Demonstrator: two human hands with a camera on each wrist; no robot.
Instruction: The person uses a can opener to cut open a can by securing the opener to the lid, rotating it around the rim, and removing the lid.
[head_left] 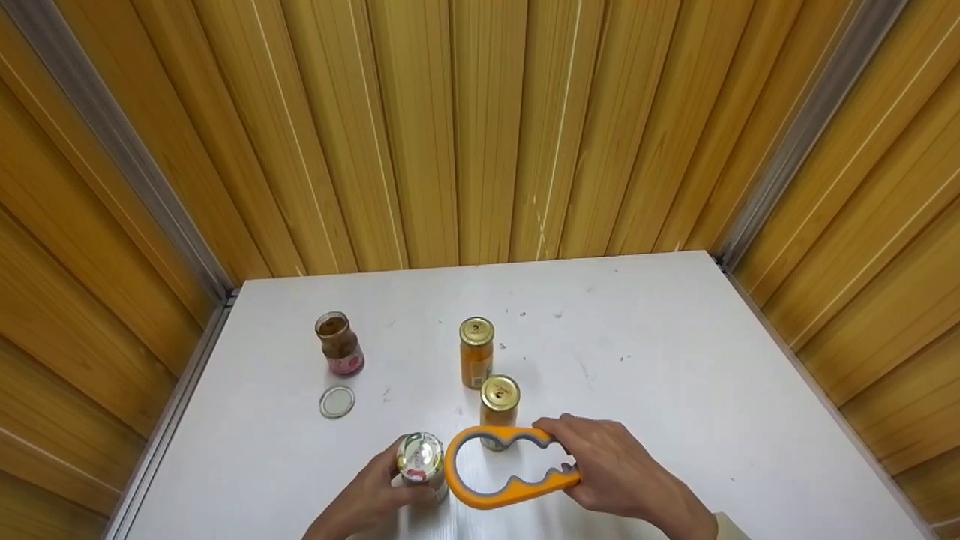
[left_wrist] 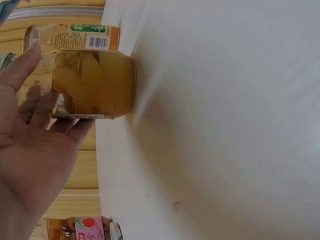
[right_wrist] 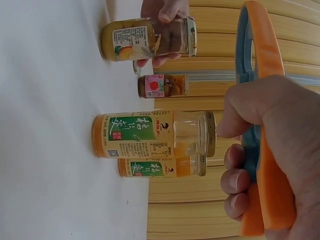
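Observation:
My left hand (head_left: 375,487) grips a glass jar of yellow fruit pieces (left_wrist: 92,82), fingers and thumb round its upper part. The jar stands upright at the table's near side with its patterned lid (head_left: 420,456) on. In my right hand (head_left: 611,465) is an orange jar opener (head_left: 521,493) with a grey toothed inner lining, held by its handle ends. Its rounded end points left, right beside the lidded jar, and overlaps the nearer of two orange-filled jars (right_wrist: 135,135) in the head view. Both of those carry gold lids (head_left: 500,391) and green labels.
At the left of the white table (head_left: 645,330) stands a lidless jar (head_left: 341,349) with brown contents and a pink label. A loose round lid (head_left: 337,402) lies in front of it. The second gold-lidded jar (head_left: 476,360) is behind the nearer one. Wood-patterned walls (head_left: 480,135) enclose the table.

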